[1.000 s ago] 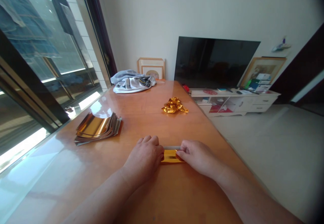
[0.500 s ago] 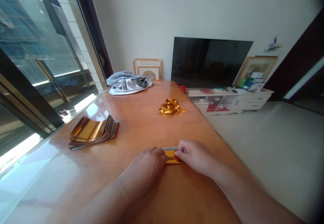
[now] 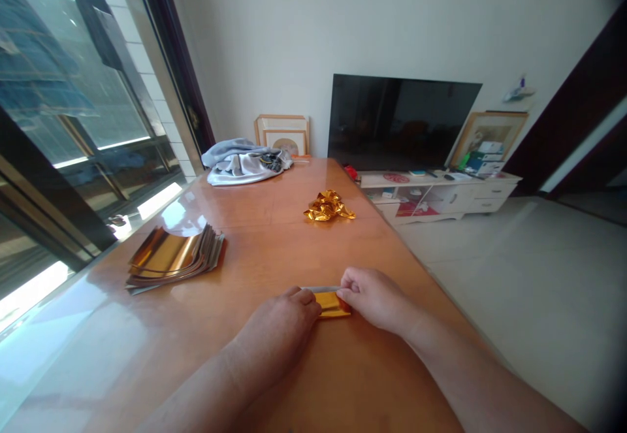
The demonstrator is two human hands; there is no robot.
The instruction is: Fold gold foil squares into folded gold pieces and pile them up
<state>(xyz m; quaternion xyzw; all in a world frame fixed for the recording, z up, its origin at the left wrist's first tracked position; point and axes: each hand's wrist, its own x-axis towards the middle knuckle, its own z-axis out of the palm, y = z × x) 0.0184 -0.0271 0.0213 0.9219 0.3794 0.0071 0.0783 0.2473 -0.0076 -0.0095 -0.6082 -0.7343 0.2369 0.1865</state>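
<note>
A narrow folded sheet of gold foil paper (image 3: 331, 303) lies on the wooden table between my hands, with a pale strip along its far edge. My left hand (image 3: 287, 315) is closed over its left end, fingers bent and pressing down on it. At the right end, my right hand (image 3: 369, 296) pinches the paper's far edge between thumb and curled forefinger. Both ends of the sheet are hidden under the fingers. Further left sits a stack of gold foil sheets (image 3: 169, 253), curved upward at the sides. Beyond my hands is a crumpled piece of gold foil (image 3: 328, 206).
Grey cloth (image 3: 245, 162) is heaped at the table's far end, near framed pictures (image 3: 284, 134) against the wall. A television (image 3: 399, 123) stands behind a low white cabinet (image 3: 453, 201). The table's right edge drops to a tiled floor; a window (image 3: 98, 106) is at left.
The view has shifted slightly, moving everything a little to the left. Both hands stay on the folded foil paper, and slightly more of its gold face shows between them.
</note>
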